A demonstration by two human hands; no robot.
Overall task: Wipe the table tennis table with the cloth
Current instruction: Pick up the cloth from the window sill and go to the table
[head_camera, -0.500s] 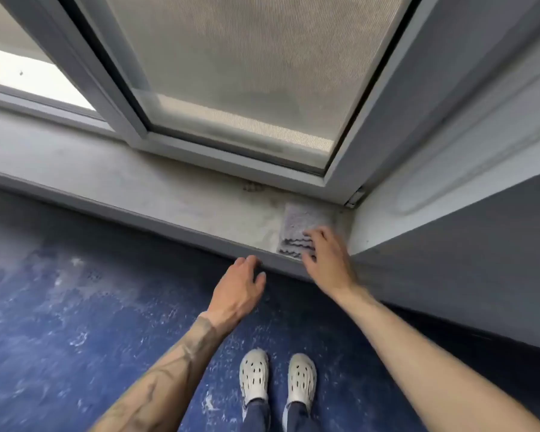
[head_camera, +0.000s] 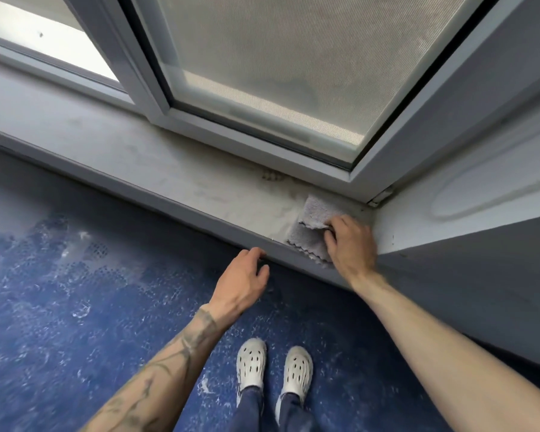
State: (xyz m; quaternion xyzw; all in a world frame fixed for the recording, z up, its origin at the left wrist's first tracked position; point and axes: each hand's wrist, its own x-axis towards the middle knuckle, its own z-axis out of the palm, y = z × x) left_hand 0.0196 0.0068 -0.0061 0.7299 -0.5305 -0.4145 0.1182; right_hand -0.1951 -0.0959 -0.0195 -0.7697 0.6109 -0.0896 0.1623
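A grey cloth (head_camera: 312, 227) with zigzag edges lies folded on a dusty white window sill (head_camera: 175, 179), in its right corner. My right hand (head_camera: 351, 244) is on the cloth's right side, fingers curled and pinching its upper layer, which is lifted off the lower one. My left hand (head_camera: 242, 283) hovers just below the sill's front edge, fingers relaxed and holding nothing. No table tennis table is in view.
A window with a mesh screen (head_camera: 278, 67) rises behind the sill. A grey wall (head_camera: 468, 266) closes the right side. Below is a worn blue floor (head_camera: 60, 307) with my two white clogs (head_camera: 273, 366).
My right hand went from lying flat on the cloth to curling its fingers and pinching the upper layer, which has lifted. The left hand has barely moved.
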